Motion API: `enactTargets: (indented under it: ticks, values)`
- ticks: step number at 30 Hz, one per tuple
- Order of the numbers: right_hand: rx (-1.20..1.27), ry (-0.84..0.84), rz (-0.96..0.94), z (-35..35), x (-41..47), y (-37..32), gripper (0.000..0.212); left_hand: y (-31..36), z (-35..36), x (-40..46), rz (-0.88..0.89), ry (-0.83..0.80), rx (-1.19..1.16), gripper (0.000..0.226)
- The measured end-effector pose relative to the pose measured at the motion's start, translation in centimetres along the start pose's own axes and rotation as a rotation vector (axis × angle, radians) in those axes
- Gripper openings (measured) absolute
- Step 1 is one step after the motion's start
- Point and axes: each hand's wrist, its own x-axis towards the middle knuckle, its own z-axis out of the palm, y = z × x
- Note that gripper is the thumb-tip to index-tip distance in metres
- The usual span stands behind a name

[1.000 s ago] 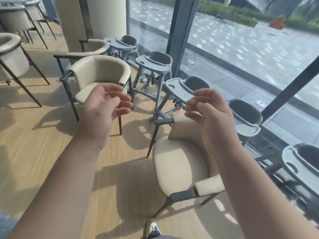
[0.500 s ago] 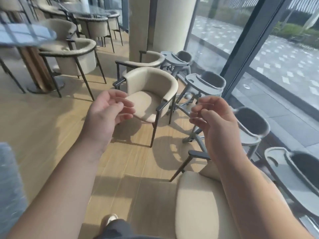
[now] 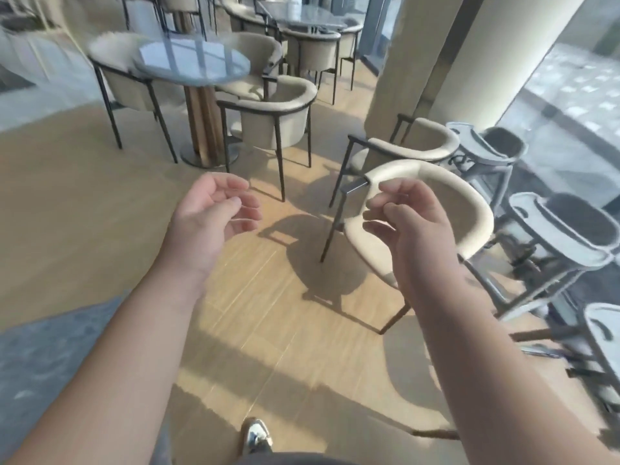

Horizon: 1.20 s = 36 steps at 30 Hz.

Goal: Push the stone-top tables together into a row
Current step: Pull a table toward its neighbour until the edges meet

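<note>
The view has swung left since half a second ago, bringing the round grey stone-top table (image 3: 191, 63) on its wooden pedestal closer. The left hand (image 3: 204, 223) and right hand (image 3: 409, 226) remain raised, fingers loosely curled and grasping nothing.

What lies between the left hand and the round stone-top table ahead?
In the head view, mostly bare wood floor. The left hand, holding nothing, is apart from the round stone-top table. A beige armchair stands just right of that line, by the table's pedestal.

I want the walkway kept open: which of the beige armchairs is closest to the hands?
The beige armchair partly hidden behind the right hand; the other armchairs sit farther back, by the pillar and round table.
</note>
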Motion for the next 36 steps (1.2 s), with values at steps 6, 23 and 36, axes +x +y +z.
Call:
enactTargets:
  ticks: [6,23,36]
  values:
    - [0.034,-0.121,0.014,9.2,9.1,2.4,0.031,1.0,-7.2,7.8,0.026,0.124,0.07,0.023]
    - [0.04,-0.556,0.116,29.9,42.9,13.4,0.03,-3.3,-18.4,36.3,0.053,0.581,0.205,0.029]
    - [0.043,-1.099,0.258,55.6,52.1,20.2,0.028,1.0,-33.3,41.4,0.024,1.219,0.307,0.027]
